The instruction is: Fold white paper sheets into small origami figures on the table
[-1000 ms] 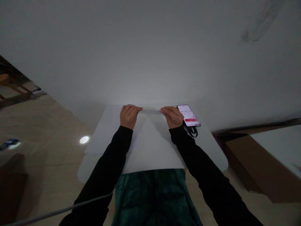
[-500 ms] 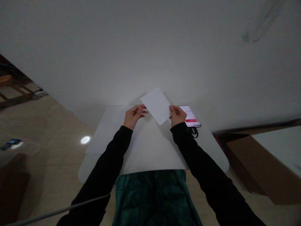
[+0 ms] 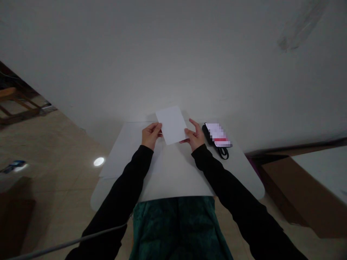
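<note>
A small white sheet of paper [image 3: 172, 125] is held up, slightly tilted, above the white table [image 3: 179, 180]. My left hand [image 3: 151, 135] pinches its left edge between thumb and fingers. At the lower right corner, my right hand [image 3: 194, 136] has its thumb on the front of the sheet and a finger beneath, while the index finger sticks out away from the paper. Larger white sheets [image 3: 119, 155] lie on the table under and beside my left forearm.
To the right on the table lies a phone [image 3: 218, 135] with a lit screen, beside a black object with a looped strap [image 3: 223, 153]. A wall [image 3: 173, 65] rises behind the table. Cardboard boxes [image 3: 306, 195] stand at right; a grey cable [image 3: 70, 241] crosses at lower left.
The paper has turned to a more upright position and shifted left. My left hand has closed on its left edge. My right hand has moved left, uncovering more of the phone.
</note>
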Action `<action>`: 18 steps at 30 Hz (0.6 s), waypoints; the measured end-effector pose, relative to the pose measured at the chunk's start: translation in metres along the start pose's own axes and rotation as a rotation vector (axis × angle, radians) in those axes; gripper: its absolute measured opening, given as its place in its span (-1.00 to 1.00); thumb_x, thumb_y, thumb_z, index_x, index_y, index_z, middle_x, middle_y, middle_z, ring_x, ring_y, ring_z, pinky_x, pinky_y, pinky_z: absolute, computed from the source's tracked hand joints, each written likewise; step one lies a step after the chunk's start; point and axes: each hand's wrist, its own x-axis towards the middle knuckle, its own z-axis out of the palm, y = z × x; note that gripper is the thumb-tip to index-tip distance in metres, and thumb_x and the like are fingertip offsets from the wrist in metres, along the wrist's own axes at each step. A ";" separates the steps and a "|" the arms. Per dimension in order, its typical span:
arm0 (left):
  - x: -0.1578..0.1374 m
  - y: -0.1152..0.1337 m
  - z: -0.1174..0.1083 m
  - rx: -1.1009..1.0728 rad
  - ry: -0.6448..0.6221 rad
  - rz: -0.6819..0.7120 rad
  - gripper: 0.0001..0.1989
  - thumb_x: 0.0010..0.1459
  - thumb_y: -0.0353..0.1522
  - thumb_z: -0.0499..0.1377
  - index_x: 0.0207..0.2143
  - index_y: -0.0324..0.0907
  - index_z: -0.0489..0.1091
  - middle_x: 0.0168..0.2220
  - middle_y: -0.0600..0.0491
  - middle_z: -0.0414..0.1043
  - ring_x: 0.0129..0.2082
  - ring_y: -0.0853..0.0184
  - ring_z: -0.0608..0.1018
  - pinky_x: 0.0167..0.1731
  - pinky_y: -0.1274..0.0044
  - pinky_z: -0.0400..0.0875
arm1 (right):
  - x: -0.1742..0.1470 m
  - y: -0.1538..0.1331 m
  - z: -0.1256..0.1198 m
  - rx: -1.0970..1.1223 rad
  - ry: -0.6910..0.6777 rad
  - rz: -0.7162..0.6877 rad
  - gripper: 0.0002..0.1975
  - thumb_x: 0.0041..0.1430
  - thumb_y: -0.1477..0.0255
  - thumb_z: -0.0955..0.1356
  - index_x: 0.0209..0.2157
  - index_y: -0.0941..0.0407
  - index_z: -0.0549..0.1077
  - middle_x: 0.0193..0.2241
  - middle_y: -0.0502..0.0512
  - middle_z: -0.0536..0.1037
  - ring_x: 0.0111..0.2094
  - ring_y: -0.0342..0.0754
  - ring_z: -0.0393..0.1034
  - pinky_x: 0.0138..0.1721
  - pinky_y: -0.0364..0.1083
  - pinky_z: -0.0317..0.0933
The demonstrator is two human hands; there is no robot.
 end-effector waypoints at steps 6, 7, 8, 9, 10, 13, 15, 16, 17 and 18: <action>0.005 0.000 -0.012 0.206 0.112 -0.023 -0.71 -0.15 -0.22 0.32 -0.43 -0.27 0.47 -0.67 0.16 0.33 -0.79 0.55 0.24 -0.84 0.63 0.04 | 0.003 -0.018 -0.006 -0.091 -0.196 -0.154 -0.73 0.10 0.29 0.28 -0.19 0.03 0.50 -0.18 0.07 0.55 -0.29 -0.07 0.48 -0.47 -0.11 0.39; 0.006 -0.001 -0.013 0.199 0.102 -0.050 -0.70 -0.16 -0.22 0.32 -0.43 -0.27 0.47 -0.69 0.17 0.31 -0.80 0.55 0.22 -0.84 0.63 0.00 | 0.005 -0.018 -0.009 -0.131 -0.237 -0.180 -0.75 0.08 0.30 0.30 -0.21 0.03 0.52 -0.16 0.06 0.55 -0.23 -0.05 0.48 -0.42 -0.10 0.41; 0.006 -0.003 -0.014 0.187 0.080 -0.079 -0.69 -0.17 -0.21 0.33 -0.43 -0.27 0.46 -0.70 0.18 0.30 -0.81 0.56 0.20 -0.85 0.64 -0.03 | 0.007 -0.017 -0.012 -0.172 -0.272 -0.204 -0.75 0.07 0.31 0.32 -0.20 0.02 0.52 -0.16 0.05 0.55 -0.20 -0.05 0.48 -0.36 -0.08 0.42; 0.006 -0.004 -0.014 0.178 0.050 -0.105 -0.68 -0.18 -0.21 0.33 -0.42 -0.27 0.46 -0.72 0.19 0.27 -0.82 0.56 0.19 -0.85 0.64 -0.05 | 0.009 -0.016 -0.016 -0.211 -0.303 -0.225 -0.73 0.05 0.33 0.34 -0.17 0.00 0.52 -0.17 0.04 0.56 -0.19 -0.06 0.47 -0.30 -0.05 0.42; 0.006 -0.005 -0.014 0.173 0.017 -0.124 -0.68 -0.17 -0.20 0.33 -0.42 -0.26 0.46 -0.74 0.21 0.25 -0.82 0.56 0.18 -0.85 0.64 -0.07 | 0.011 -0.015 -0.019 -0.249 -0.330 -0.241 -0.72 0.04 0.34 0.36 -0.15 -0.01 0.52 -0.17 0.03 0.56 -0.18 -0.06 0.47 -0.22 -0.02 0.42; 0.004 -0.005 -0.013 0.168 -0.060 -0.150 -0.73 -0.16 -0.22 0.32 -0.47 -0.23 0.43 -0.79 0.25 0.14 -0.83 0.57 0.13 -0.83 0.66 -0.05 | 0.014 -0.014 -0.026 -0.334 -0.312 -0.282 -0.77 0.00 0.34 0.42 -0.24 0.00 0.56 -0.22 0.02 0.59 -0.17 -0.06 0.47 -0.07 0.03 0.36; 0.002 -0.003 -0.012 0.146 -0.156 -0.196 -0.77 -0.14 -0.24 0.29 -0.53 -0.22 0.38 -0.79 0.24 0.14 -0.82 0.56 0.17 -0.80 0.66 0.03 | 0.015 -0.016 -0.028 -0.328 -0.245 -0.283 -0.85 -0.05 0.32 0.45 -0.36 0.02 0.58 -0.31 -0.01 0.60 -0.24 -0.07 0.49 -0.07 0.04 0.36; 0.001 -0.001 -0.011 0.137 -0.218 -0.235 -0.77 -0.14 -0.25 0.29 -0.54 -0.23 0.37 -0.77 0.20 0.20 -0.80 0.54 0.24 -0.79 0.66 0.09 | 0.015 -0.018 -0.028 -0.298 -0.208 -0.271 -0.88 -0.07 0.32 0.46 -0.42 0.02 0.58 -0.37 -0.02 0.60 -0.31 -0.08 0.48 -0.11 0.04 0.39; 0.000 0.002 -0.010 0.133 -0.283 -0.272 -0.77 -0.15 -0.26 0.29 -0.51 -0.24 0.38 -0.71 0.14 0.29 -0.76 0.50 0.32 -0.76 0.65 0.15 | 0.016 -0.019 -0.028 -0.260 -0.181 -0.254 -0.89 -0.08 0.31 0.46 -0.46 0.03 0.57 -0.40 -0.03 0.59 -0.36 -0.10 0.47 -0.15 0.04 0.41; -0.001 0.004 -0.010 0.133 -0.337 -0.286 -0.74 -0.17 -0.28 0.30 -0.42 -0.25 0.40 -0.63 0.07 0.38 -0.70 0.44 0.42 -0.73 0.64 0.21 | 0.016 -0.020 -0.027 -0.219 -0.164 -0.236 -0.89 -0.08 0.30 0.46 -0.47 0.04 0.57 -0.42 -0.04 0.58 -0.39 -0.11 0.46 -0.18 0.04 0.42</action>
